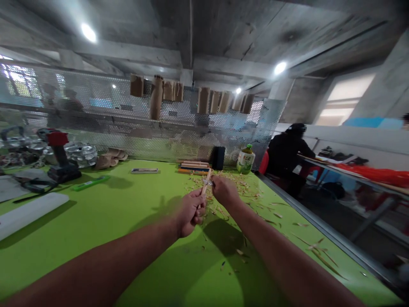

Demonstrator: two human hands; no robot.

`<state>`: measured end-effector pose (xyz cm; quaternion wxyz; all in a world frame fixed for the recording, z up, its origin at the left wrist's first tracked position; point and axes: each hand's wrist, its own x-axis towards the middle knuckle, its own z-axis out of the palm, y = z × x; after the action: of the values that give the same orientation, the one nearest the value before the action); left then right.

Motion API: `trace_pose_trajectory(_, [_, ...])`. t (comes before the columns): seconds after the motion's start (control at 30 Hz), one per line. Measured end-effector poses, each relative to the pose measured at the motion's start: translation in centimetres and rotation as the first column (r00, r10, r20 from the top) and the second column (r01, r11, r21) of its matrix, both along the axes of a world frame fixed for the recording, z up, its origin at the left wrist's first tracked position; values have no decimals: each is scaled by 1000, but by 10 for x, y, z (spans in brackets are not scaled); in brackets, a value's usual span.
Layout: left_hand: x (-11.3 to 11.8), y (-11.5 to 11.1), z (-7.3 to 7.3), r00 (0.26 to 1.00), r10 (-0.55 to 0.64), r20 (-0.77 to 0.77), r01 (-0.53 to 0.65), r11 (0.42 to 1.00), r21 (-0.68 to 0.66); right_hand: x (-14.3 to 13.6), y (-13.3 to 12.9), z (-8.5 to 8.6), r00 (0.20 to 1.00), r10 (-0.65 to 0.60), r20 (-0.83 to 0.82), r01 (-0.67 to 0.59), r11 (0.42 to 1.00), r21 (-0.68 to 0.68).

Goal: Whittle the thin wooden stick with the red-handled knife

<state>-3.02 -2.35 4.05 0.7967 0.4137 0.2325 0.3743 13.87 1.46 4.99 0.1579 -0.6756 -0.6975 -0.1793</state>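
Note:
My left hand [191, 212] is closed around the lower part of a thin, pale wooden stick [208, 175], which points up and away from me. My right hand [225, 189] is closed just beside the stick's middle, on a small shiny metal blade [209, 183] that touches the wood. Most of this blade is hidden by the fingers, so its exact kind is unclear. Curled wood shavings [252, 187] lie scattered on the green table around and to the right of both hands. Behind them rests a stack of wooden strips [194, 166].
A bottle with a green cap [246, 160] and a black block [218, 158] stand at the back. On the left are a cordless drill [60, 153], a green box cutter [91, 182] and a long white piece [32, 215]. A seated person [286, 149] works at another table.

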Motion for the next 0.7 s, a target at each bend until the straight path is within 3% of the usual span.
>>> trace_pose_trajectory(0.13, [-3,-6,2,999,16,-37,-17,1000,-25,9,9,-1,999,-24,-33,24,1000,-9])
trace_pose_trajectory(0.23, [-4,-22,2,990,-85,-111,87,996,14,41,14,2,955,-236,-181,223,971,-89])
trace_pose_trajectory(0.27, [-4,-27,1,981,-149,-126,155,987,38,54,15,4,902,-365,-230,332,928,-168])
trace_pose_trajectory(0.3, [-4,-31,1,970,-208,-122,217,974,63,67,14,5,882,-406,-238,372,911,-177])
trace_pose_trajectory(0.37, [-2,-31,-1,976,-198,-86,207,972,108,86,12,8,851,-459,-257,425,888,-177])
trace_pose_trajectory(0.47, [0,-15,-7,995,-84,-54,90,987,131,84,8,10,862,-402,-309,394,915,-91])
trace_pose_trajectory(0.6, [-3,6,-14,996,-39,-77,49,989,136,45,6,7,936,-181,-301,195,981,16])
trace_pose_trajectory(0.7, [-6,6,-10,995,-45,-87,56,989,134,19,1,3,968,-53,-246,63,997,33])
